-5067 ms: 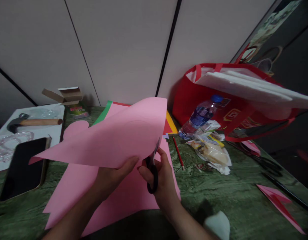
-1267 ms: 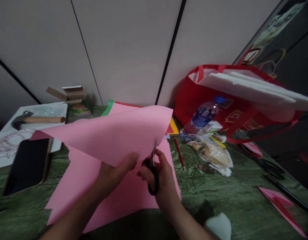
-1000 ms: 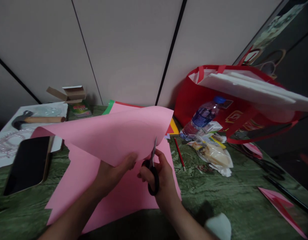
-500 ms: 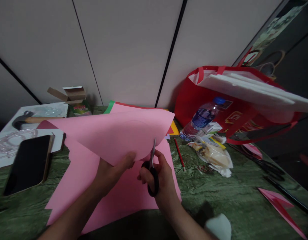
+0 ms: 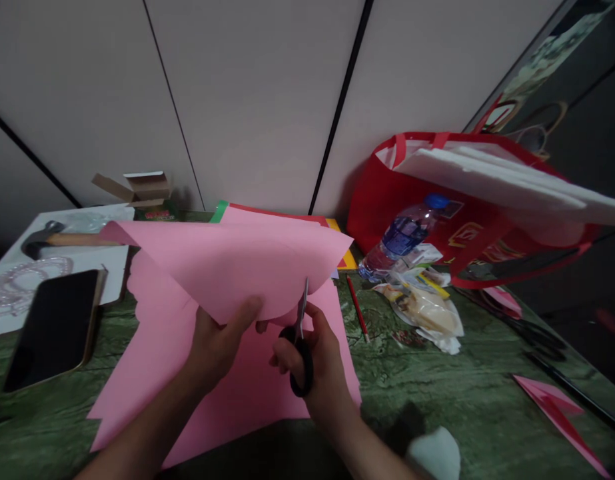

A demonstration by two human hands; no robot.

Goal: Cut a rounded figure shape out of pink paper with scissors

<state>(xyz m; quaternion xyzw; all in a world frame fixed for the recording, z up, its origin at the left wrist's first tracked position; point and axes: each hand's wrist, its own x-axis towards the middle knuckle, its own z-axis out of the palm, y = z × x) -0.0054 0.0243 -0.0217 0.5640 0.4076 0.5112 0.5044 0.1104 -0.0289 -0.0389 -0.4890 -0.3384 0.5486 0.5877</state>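
My left hand (image 5: 222, 340) pinches the near edge of a raised pink paper sheet (image 5: 237, 263), thumb on top and fingers under it. The sheet curls upward at its left and right ends. In my right hand (image 5: 324, 360) is a pair of scissors (image 5: 301, 333) with black handles, its blades pointing away from me at the sheet's near right edge. How far the blades are parted is hard to see. Beneath both hands lies a stack of pink paper (image 5: 162, 373) with a scalloped left side.
Left are a phone (image 5: 54, 330), a hammer (image 5: 82, 239), a string of beads (image 5: 30, 287) and an opened box (image 5: 154, 200). A red pencil (image 5: 358, 308), a water bottle (image 5: 404, 233), wrapped food (image 5: 427, 310) and a red bag (image 5: 377, 193) stand or lie right. Folded pink paper (image 5: 557, 417) is far right.
The raised sheet has turned and shifted slightly to the right. My left hand has moved a little to the left along its edge, and the scissors have moved slightly left.
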